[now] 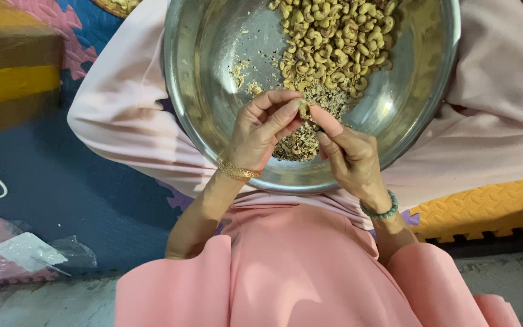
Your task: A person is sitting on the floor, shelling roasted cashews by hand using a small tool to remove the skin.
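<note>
- While both hands met over the near half of the steel bowl [213,72], the left hand [260,130] pinched a single cashew nut [302,109] between thumb and forefinger, its other fingers curled in.
- Right hand [349,158] closed in from the other side, thumb and forefinger tip pressed against the same nut; the two hands touched at the fingertips.
- Nut sat at the meeting point of the fingers, just above the bowl's floor, not resting in it.
- Heap of pale cashew kernels [334,36] lay at the far side of the bowl; a patch of brownish skins and crumbs [301,142] lay directly beneath the hands.
- Gold bangle [236,170] on the left wrist, green bead bracelet [381,209] on the right.
- Bowl rested on the lap, on pale pink cloth [497,103].
- Foam floor mats around: blue mat [62,181] to the left, yellow mat [485,206] to the right.
- Clear plastic bag [31,254] lay on the floor at lower left.
</note>
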